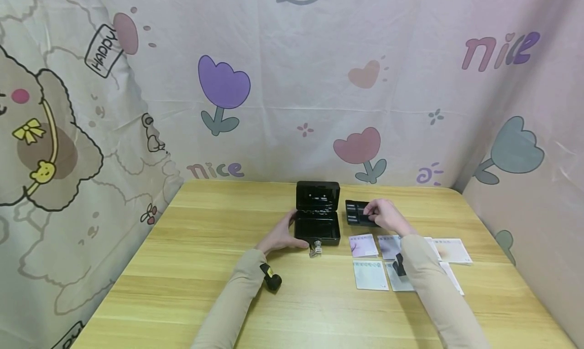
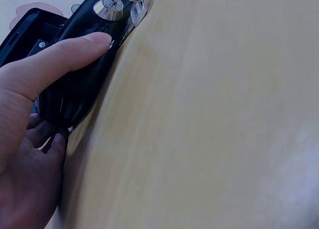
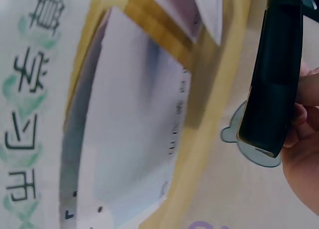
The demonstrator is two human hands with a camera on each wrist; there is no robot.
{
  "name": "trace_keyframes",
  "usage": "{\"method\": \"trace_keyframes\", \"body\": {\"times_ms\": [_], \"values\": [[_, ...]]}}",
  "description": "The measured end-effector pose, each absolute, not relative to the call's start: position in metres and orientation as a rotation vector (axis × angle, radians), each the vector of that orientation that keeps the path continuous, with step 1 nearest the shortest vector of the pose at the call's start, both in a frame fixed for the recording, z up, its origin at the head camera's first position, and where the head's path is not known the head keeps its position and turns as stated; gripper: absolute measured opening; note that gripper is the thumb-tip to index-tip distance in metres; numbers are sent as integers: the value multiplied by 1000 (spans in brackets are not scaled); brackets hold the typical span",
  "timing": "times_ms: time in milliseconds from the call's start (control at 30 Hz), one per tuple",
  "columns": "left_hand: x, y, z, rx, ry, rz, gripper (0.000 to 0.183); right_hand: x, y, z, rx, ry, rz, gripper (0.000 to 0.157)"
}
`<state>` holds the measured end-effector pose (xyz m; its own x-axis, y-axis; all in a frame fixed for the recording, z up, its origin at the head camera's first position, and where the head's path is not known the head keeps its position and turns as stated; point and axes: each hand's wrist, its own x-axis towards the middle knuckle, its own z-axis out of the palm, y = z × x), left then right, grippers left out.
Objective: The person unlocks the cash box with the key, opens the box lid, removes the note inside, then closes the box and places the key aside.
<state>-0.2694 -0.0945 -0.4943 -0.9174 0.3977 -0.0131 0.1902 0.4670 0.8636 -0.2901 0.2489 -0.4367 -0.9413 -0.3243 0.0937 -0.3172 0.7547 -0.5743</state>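
Observation:
A black cash box (image 1: 318,227) stands on the table with its lid (image 1: 318,196) raised; nothing shows inside it. My left hand (image 1: 280,236) grips the box's left side. In the left wrist view the thumb (image 2: 75,54) lies over the front near the lock (image 2: 108,8), and the other fingers are behind the side, partly hidden. Keys on a ring (image 2: 137,12) hang from the lock. To the right of the box, my right hand (image 1: 385,214) pinches a black compartment tray (image 1: 356,213). The right wrist view shows the tray (image 3: 273,74) edge-on, with fingers on its near side.
In front of the tray lie two rows of printed paper notes, among them a purple one (image 1: 363,245), a pale green one (image 1: 370,275) and a cream one (image 1: 452,250). The right forearm passes over some. A patterned cloth (image 1: 283,85) hangs behind the wooden table (image 1: 205,217).

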Motion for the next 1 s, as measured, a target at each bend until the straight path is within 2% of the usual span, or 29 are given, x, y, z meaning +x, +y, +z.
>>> {"method": "trace_keyframes", "body": {"times_ms": [200,433,1000], "values": [[-270,-94,-494,503,2499,1437,116,-279,242,-427,-565,2951,-933,20],[-268,-95,-493,515,2503,1438,117,-268,227,-419,-582,2925,-936,22],[-270,-95,-495,516,2510,1426,118,-265,178,-423,-735,2897,-946,18]]}}
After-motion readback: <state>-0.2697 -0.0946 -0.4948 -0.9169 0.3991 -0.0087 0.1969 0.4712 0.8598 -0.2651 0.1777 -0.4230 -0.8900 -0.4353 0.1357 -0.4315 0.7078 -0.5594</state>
